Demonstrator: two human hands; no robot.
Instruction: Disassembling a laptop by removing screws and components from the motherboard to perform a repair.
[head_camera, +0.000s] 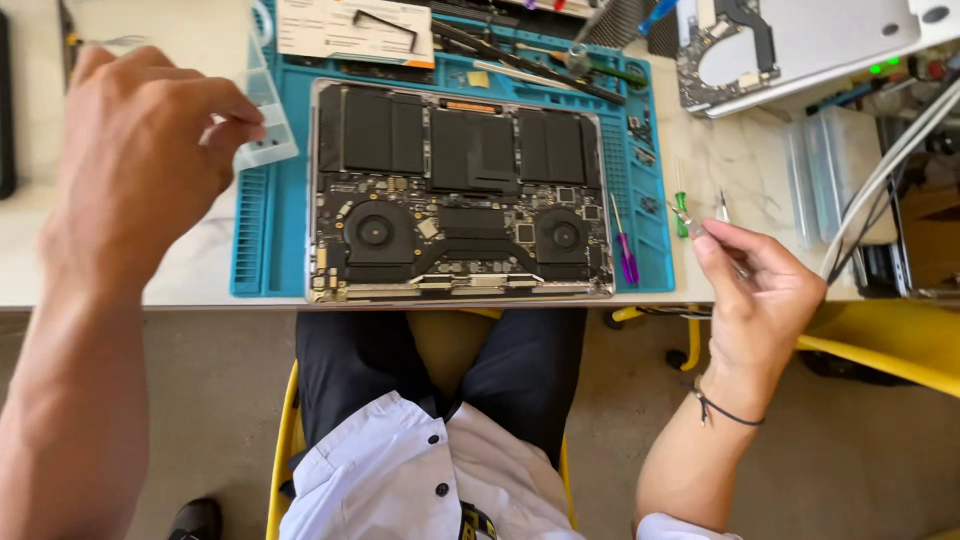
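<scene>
An opened laptop (460, 190) lies bottom-up on a blue work mat (255, 240), its black battery cells, two fans and circuit board exposed. My left hand (135, 150) hovers at the mat's left edge, fingers pinched on a small clear plastic parts box (268, 125). My right hand (755, 285) is to the right of the mat, over the white table edge, holding thin metal tweezers (692, 225) whose tips point up and left. A purple-handled screwdriver (626, 262) lies on the mat between the laptop and my right hand.
A green-handled tool (680, 215) lies by the tweezers. Several tools (540, 62) and a white card (350, 30) sit at the mat's far edge. Another dismantled laptop shell (800, 45), clear plastic cases (840, 170) and cables (890, 170) fill the right. A yellow chair (880, 345) stands below.
</scene>
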